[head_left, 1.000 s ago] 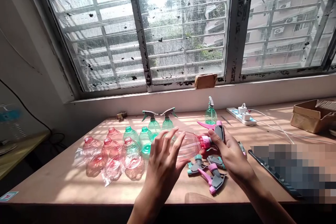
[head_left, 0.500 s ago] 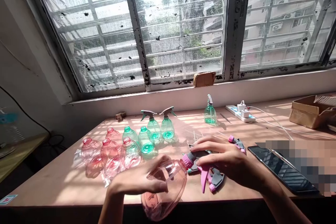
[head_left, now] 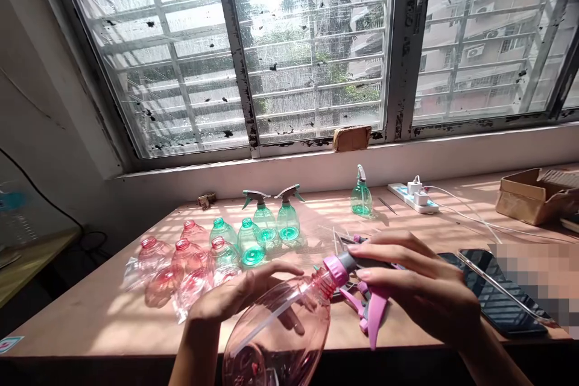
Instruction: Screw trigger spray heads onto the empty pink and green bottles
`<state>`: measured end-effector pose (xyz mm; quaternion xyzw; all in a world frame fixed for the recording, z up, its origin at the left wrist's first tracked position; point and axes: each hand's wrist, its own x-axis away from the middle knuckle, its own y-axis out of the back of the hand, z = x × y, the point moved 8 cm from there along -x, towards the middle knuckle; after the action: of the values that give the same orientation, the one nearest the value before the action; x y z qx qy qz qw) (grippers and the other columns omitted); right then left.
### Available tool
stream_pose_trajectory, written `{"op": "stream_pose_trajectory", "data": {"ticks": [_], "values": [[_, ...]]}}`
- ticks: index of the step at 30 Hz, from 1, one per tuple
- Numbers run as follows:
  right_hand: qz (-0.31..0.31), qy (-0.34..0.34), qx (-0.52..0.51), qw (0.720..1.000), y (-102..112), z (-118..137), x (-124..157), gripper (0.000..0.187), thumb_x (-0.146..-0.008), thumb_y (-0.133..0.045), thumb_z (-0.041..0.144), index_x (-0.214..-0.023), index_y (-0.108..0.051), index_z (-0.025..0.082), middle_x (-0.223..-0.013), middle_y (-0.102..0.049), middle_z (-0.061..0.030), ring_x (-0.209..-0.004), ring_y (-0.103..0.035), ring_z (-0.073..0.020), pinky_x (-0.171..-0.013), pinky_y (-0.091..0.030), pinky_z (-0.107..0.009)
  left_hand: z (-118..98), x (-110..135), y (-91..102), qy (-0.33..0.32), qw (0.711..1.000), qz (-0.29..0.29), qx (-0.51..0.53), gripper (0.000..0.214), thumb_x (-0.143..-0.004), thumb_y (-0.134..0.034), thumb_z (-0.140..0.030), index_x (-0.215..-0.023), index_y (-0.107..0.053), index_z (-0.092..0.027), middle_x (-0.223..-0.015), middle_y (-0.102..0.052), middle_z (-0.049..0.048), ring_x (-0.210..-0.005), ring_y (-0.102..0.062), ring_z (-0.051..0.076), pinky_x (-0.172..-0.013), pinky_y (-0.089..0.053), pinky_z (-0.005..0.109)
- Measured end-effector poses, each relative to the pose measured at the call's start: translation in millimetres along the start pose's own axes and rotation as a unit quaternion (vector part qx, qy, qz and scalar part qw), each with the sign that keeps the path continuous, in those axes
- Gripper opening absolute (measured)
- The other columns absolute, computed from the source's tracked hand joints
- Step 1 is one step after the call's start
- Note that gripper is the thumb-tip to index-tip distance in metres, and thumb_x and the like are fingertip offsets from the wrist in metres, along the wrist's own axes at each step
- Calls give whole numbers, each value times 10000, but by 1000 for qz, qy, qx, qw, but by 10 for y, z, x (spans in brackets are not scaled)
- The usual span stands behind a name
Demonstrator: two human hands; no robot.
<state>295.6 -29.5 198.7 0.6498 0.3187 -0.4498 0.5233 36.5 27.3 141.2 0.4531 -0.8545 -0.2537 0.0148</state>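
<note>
A clear pink spray bottle (head_left: pixel 275 344) lies tilted at the table's front edge, its neck pointing up and to the right. My left hand (head_left: pixel 244 295) is closed around its far side, with some fingers showing through the plastic. In my right hand (head_left: pixel 420 289) is a grey and pink trigger spray head (head_left: pixel 376 313), gripped by its grey body. Its pink collar sits at the bottle's neck, where some thread still shows, and the pale tube runs down inside. More trigger spray heads (head_left: pixel 362 307) lie beneath my right hand, partly hidden.
To the left stand several open pink bottles (head_left: pixel 183 259) and green bottles (head_left: pixel 251 244). Green bottles with spray heads (head_left: pixel 288 220) stand behind them, another (head_left: pixel 361 199) farther back. A power strip (head_left: pixel 414 198), a cardboard box (head_left: pixel 520 202) and a phone (head_left: pixel 506 301) lie to the right.
The bottle and spray head have come nearer and the bottle looks larger. My right hand has shifted right and my left fingers have moved behind the bottle.
</note>
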Motion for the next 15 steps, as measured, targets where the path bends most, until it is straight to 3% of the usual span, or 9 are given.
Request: {"op": "stream_pose_trajectory", "data": {"ticks": [2, 4, 6, 8, 11, 15], "values": [[5, -33, -2, 999, 8, -135, 37, 194, -1096, -613, 126, -1232, -742, 176, -1264, -821, -136, -1178, -695, -234, -1002, -564, -377, -70, -7, -34, -10, 994, 43, 100, 1077, -807, -238, -1043, -1528, -563, -312, -1410, -749, 179, -1044, -826, 382, -911, -649, 588], [26, -60, 5, 998, -35, -242, 72, 222, -1080, -635, 107, -1265, -723, 191, -1292, -810, -124, -1176, -701, -233, -1007, -561, -386, -128, -5, -66, -1, 988, 58, 145, 1108, -754, -453, -1036, -1622, -457, -346, -1670, -535, 180, -1274, -729, 432, -1063, -573, 606], [49, -84, 12, 995, -92, -318, 94, 244, -1071, -646, 102, -1274, -715, 219, -1303, -809, -97, -1188, -703, -232, -1018, -562, -388, -110, 2, -97, 53, 995, 44, 69, 1137, -712, -715, -926, -1657, -424, -365, -1768, -400, 145, -1433, -600, 430, -1177, -492, 574], [68, -97, 15, 993, -115, -369, 107, 249, -1074, -641, 112, -1275, -713, 239, -1307, -812, -81, -1208, -706, -233, -1033, -563, -387, -48, 15, -89, 121, 989, 22, -79, 1071, -735, -850, -784, -1648, -447, -394, -1758, -430, 95, -1425, -599, 396, -1185, -498, 531], [65, -113, 37, 991, 11, -480, 150, 251, -1080, -620, 129, -1269, -724, 256, -1314, -808, -82, -1234, -709, -247, -1042, -572, -392, 88, 25, 14, 192, 958, -4, -214, 960, -833, -813, -702, -1651, -453, -351, -1723, -494, 98, -1442, -598, 401, -1202, -499, 529], [40, -213, 123, 968, 321, -920, 376, 237, -1077, -630, 238, -1285, -737, 277, -1254, -821, -90, -1139, -760, -292, -950, -619, -436, 340, 14, 350, 209, 934, -82, -278, 945, -902, -691, -721, -1678, -395, -270, -1787, -384, 118, -1649, -345, 405, -1314, -373, 526]]}}
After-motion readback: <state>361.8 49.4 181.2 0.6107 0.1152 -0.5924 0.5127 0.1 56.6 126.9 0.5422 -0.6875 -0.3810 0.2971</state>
